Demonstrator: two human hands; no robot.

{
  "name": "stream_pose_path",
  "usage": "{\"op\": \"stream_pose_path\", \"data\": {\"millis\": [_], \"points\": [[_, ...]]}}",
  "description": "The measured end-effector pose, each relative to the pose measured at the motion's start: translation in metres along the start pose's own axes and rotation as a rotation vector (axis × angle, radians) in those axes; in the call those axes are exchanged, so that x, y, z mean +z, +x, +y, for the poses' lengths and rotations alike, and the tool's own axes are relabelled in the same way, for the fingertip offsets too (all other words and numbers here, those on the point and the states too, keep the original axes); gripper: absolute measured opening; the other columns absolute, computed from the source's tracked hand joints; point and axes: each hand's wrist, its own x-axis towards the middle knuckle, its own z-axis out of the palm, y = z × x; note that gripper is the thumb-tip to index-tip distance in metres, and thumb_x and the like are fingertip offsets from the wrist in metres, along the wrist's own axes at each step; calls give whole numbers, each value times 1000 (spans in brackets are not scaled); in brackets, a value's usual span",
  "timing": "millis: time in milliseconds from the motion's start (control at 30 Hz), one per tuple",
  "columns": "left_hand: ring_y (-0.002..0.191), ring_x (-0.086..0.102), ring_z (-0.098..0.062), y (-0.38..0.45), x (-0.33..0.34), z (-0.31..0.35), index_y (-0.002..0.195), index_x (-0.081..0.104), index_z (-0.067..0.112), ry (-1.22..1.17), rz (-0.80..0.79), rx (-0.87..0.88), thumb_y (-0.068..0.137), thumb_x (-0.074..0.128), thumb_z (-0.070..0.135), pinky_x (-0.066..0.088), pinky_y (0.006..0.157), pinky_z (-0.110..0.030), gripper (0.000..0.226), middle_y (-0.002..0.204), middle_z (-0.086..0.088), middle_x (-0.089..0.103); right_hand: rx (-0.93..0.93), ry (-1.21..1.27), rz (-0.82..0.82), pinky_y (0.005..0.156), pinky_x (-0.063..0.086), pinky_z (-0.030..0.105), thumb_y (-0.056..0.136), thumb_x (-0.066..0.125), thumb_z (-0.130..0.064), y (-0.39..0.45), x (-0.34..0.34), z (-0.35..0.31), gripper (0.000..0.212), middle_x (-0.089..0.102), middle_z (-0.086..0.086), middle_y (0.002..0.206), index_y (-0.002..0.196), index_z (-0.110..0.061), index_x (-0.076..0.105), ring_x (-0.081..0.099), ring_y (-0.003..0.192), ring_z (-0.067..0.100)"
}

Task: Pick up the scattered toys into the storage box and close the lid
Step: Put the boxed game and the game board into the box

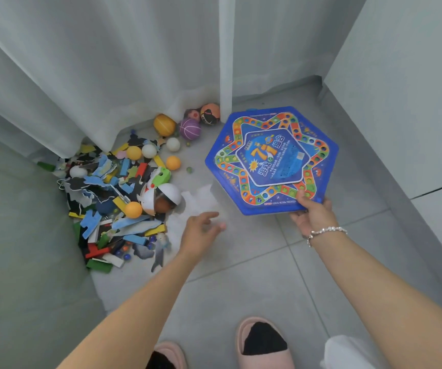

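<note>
Slippers (265, 342) low; hands: R (311, 217) grips game board (271, 159), L (201, 230) blurred, prob. loose.

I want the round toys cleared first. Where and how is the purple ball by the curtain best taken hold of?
Judging by the picture, take the purple ball from above and its near, open floor side, fingers curled over the top. It is round with no handle, and the curtain, a yellow ball and an orange ball crowd its far side.
</note>
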Motion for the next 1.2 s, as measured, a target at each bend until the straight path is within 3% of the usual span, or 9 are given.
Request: {"op": "stream_pose_path", "data": {"millis": [133,233,333,567,667,800,1000,1100,1200], "points": [[77,51,-14,-4,22,-1,118,61,25,189,-60,63,78,74,22,40,82,-18,42,110,3,37,-48,-71,31,58,57,39,85,56,8,1,-12,-4,33,59,-2,89,87,-22,43,62,80,17],[88,55,-20,4,28,-1,112,63,20,313,-64,57,80,71,19,46,85,-27,33,110,-1,40,-33,-119,41,60,57,39,85,57,6,-2,-23,1,31,60,-1,91,89,-22,44,65,75,15],[93,57,-24,9,30,-3,99,65,10,368,-46,45,83,66,11,40,77,-22,16,100,-2,43,-28,-152,31,62,57,39,85,58,5,-3,-27,5,30,61,0,91,89,-22,44,65,75,17],[76,51,-16,30,12,18,79,58,12,162,152,6,81,64,7,37,59,-22,7,90,-4,58,6,-122,-3,64,56,40,86,57,4,0,-14,8,30,61,1,94,91,-22,45,63,83,22],[76,51,-17,57,-7,37,94,57,8,180,225,38,87,61,10,39,63,-24,9,89,-3,55,10,-102,8,65,56,41,86,57,5,4,-10,11,29,61,2,95,92,-21,45,63,84,22],[76,49,-12,89,-24,58,126,49,4,65,270,51,91,50,-4,38,45,-2,35,94,-8,48,-16,-75,18,65,57,39,86,56,4,11,-4,-2,28,62,0,93,90,-21,45,65,80,17],[111,55,-24,117,-28,57,133,49,0,146,359,37,94,46,-2,27,69,3,38,135,-16,47,-31,-76,30,61,59,36,87,56,3,16,-5,-7,28,62,-1,92,90,-22,45,69,68,11],[122,48,-26,124,-32,53,129,50,-5,151,382,10,94,46,-3,22,71,7,36,144,-14,38,-21,-74,22,60,59,35,87,56,3,16,-4,-7,27,62,-1,92,90,-22,45,70,66,11],[121,48,-29,133,-36,48,127,55,-2,210,367,4,93,50,2,33,85,-13,35,138,-15,47,-7,-70,7,65,57,39,87,56,2,18,-2,-8,26,62,0,93,91,-21,46,70,62,10]]}}
